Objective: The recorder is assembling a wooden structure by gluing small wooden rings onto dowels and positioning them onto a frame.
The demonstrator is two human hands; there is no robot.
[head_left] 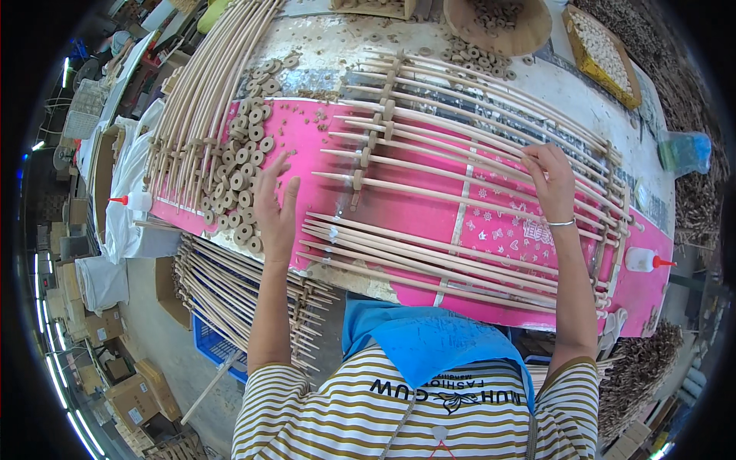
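My left hand (276, 211) is open over the pink sheet, thumb and fingers apart. It is beside a heap of wooden rings with round center holes (241, 172). My right hand (550, 180) is bent down with its fingers closed on one of the thin wooden sticks (452, 146); the fingertips are partly hidden. Several such sticks lie side by side across the table, their tapered ends to the left. Wooden rings (376, 130) sit on the farther sticks near those ends. The nearer sticks (429, 257) bear no rings at their left ends.
Bundled sticks with rings (203, 100) lie at the left. White bottles with red tips stand left (136, 201) and right (642, 260). Farther back are a round bowl of rings (529, 23) and a yellow tray of pale pieces (602, 57). Below the table's left edge, more sticks (238, 291) rest over a blue crate (211, 341).
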